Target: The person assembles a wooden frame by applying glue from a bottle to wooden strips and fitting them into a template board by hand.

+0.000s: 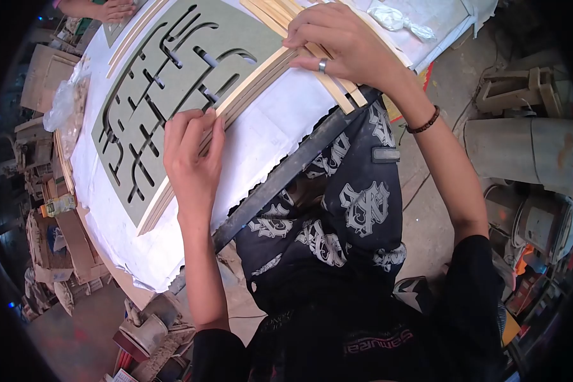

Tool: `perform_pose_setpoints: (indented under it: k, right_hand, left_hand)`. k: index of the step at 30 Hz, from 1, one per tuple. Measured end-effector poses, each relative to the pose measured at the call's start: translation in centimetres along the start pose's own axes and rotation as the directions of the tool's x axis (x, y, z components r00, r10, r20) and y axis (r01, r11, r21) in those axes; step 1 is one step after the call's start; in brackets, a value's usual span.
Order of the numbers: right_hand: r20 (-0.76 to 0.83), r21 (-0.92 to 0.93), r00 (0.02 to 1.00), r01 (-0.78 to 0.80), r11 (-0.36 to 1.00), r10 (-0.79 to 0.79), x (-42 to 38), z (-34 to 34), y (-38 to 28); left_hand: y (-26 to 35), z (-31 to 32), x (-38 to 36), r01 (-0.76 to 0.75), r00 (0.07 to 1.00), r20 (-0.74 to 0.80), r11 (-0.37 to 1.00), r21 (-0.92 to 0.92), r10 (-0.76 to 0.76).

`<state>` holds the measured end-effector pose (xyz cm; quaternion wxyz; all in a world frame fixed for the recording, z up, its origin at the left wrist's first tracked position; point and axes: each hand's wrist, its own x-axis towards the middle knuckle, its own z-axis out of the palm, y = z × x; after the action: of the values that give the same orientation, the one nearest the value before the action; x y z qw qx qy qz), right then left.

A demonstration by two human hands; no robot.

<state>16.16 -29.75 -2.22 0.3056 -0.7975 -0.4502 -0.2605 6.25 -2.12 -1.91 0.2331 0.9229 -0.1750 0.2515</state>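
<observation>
Left grip: left hand (193, 137), thumb and fingers pinching the wood strip at the panel's near edge
Right grip: right hand (334, 48), thumb and fingertips pinching same edge, farther up
Wood strip (251, 81): between both grips, along panel edge
Panel (188, 73): grey-green, slotted cut-outs, lying flat just beyond left grip
Loose strips (339, 94): under and beside right grip, ends poking toward wearer
Bench (277, 179): under both grips, dark near edge, white sheet (267, 127) on top
Wrapped bundle (391, 18): white, right of right grip
Clear bag (60, 105): well left of left grip
Other person's hand (116, 10): beyond left grip, far side
</observation>
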Motion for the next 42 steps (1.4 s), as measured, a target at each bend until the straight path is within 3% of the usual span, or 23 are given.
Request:
perform_pose_setpoints:
  k: [4,7,18,22,24,25,34,42]
  right_hand:
    - [0.053,-0.019,0.999,0.001,1.000,0.000,0.5,0.5,1.0]
    - [0.205,-0.095,0.979,0.033,0.995,-0.013,1.0,0.7,1.9]
    - [0.086,-0.164,0.995,-0.029,0.986,0.044,0.6,-6.6,1.8]
    - [0.129,-0.069,0.991,-0.026,0.997,0.034,-0.6,-5.0,0.0]
    - [0.016,-0.049,0.998,-0.053,0.997,0.054,-0.7,-2.1,-2.1]
    - [-0.041,-0.038,0.997,-0.069,0.997,0.068,-0.6,-0.8,-3.2]
    - [0.052,-0.131,0.998,0.029,0.991,-0.023,0.8,2.5,-4.7]
    - [0.110,-0.103,0.987,0.128,0.986,-0.117,3.0,5.6,-7.2]
  left_hand:
    - [0.1,-0.2,-0.1,0.027,0.999,0.026,0.999,0.020,-0.028]
    - [0.3,-0.3,0.1,0.029,0.999,0.039,0.999,0.030,-0.030]
    - [-0.3,-0.2,-0.1,-0.043,0.999,-0.013,0.998,-0.036,0.042]
    - [-1.0,-0.7,0.0,-0.085,0.996,0.018,0.996,0.007,0.085]
    - [-1.0,-1.2,-0.3,-0.102,0.994,0.048,0.991,0.090,0.098]
    - [-0.8,-1.5,-0.5,-0.081,0.996,0.051,0.990,0.118,0.075]
    - [-3.7,-7.0,-6.6,0.065,0.998,-0.045,0.952,0.300,-0.054]
    - [-6.9,-12.5,-13.5,0.383,0.919,-0.241,0.856,0.347,-0.313]
